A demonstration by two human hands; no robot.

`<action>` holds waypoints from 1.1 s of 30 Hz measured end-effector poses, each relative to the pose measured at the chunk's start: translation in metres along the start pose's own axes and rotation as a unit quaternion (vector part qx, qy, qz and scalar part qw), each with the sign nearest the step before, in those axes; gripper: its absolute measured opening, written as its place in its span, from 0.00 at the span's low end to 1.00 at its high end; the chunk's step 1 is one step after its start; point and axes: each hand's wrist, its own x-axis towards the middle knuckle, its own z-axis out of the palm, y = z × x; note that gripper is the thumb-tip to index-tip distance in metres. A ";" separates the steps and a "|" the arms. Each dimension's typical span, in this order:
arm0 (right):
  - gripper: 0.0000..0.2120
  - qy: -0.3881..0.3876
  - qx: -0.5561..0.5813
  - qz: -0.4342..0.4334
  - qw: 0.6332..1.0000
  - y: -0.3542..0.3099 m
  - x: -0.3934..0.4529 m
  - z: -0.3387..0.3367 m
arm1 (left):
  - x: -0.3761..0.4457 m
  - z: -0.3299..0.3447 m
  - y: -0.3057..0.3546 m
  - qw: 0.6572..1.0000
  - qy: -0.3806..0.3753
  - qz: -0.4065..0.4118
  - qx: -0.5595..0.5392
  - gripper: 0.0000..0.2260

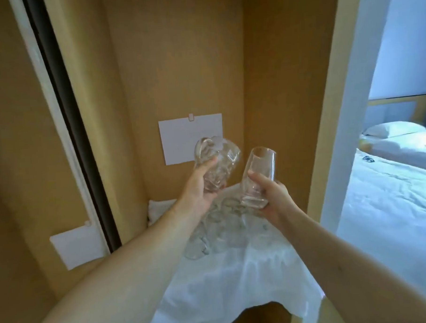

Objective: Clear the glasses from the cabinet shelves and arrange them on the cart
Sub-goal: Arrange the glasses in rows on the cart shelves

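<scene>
Two glasses are in the air at the middle of the frame. The left hand (203, 186) grasps a patterned glass (217, 161), maybe more than one stacked, I cannot tell, tilted to the upper left. The right hand (269, 198) grasps a plain tumbler (256, 176), tilted to the right, near the other but apart. Below them more glasses (217, 229) lie together on a white cloth (236, 282) inside the yellow cabinet (178, 65). I think it is best to keep the two glasses apart and hold them firmly while carrying them.
</scene>
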 end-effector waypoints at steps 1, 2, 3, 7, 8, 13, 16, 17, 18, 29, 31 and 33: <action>0.37 0.015 -0.008 -0.004 1.000 -0.002 -0.009 -0.010 | -0.005 0.007 -0.008 1.000 -0.014 -0.011 0.005 0.27; 0.39 0.027 -0.018 -0.009 0.999 -0.005 -0.017 -0.020 | -0.011 0.015 -0.016 0.999 -0.024 -0.022 0.007 0.29; 0.40 0.038 -0.025 -0.015 0.999 -0.008 -0.024 -0.029 | -0.016 0.022 -0.024 0.999 -0.031 -0.033 0.009 0.31; 0.32 0.083 -0.016 -0.037 0.996 -0.027 -0.052 -0.065 | -0.035 0.055 -0.052 0.995 -0.067 -0.070 0.031 0.32; 0.29 0.092 -0.022 -0.044 0.995 -0.032 -0.058 -0.076 | -0.039 0.065 -0.059 0.993 -0.082 -0.074 0.036 0.30; 0.40 0.150 -0.068 -0.083 0.983 -0.062 -0.088 -0.141 | -0.052 0.121 -0.101 0.989 -0.099 -0.103 0.037 0.32; 0.44 0.191 -0.081 -0.097 0.973 -0.087 -0.107 -0.185 | -0.054 0.164 -0.127 0.986 -0.108 -0.111 0.054 0.32; 0.44 0.203 -0.083 -0.099 0.971 -0.094 -0.113 -0.201 | -0.054 0.179 -0.136 0.985 -0.115 -0.115 0.059 0.30; 0.44 0.215 -0.086 -0.100 0.968 -0.101 -0.120 -0.219 | -0.055 0.195 -0.147 0.983 -0.123 -0.121 0.063 0.29; 0.46 0.323 -0.058 -0.110 0.938 -0.177 -0.179 -0.406 | -0.085 0.375 -0.278 0.939 -0.248 -0.236 0.023 0.24; 0.49 0.337 -0.056 -0.109 0.933 -0.189 -0.191 -0.435 | -0.090 0.403 -0.300 0.929 -0.261 -0.262 0.013 0.25; 0.48 0.354 -0.046 -0.111 0.928 -0.198 -0.201 -0.461 | -0.095 0.429 -0.320 0.921 -0.276 -0.275 0.021 0.27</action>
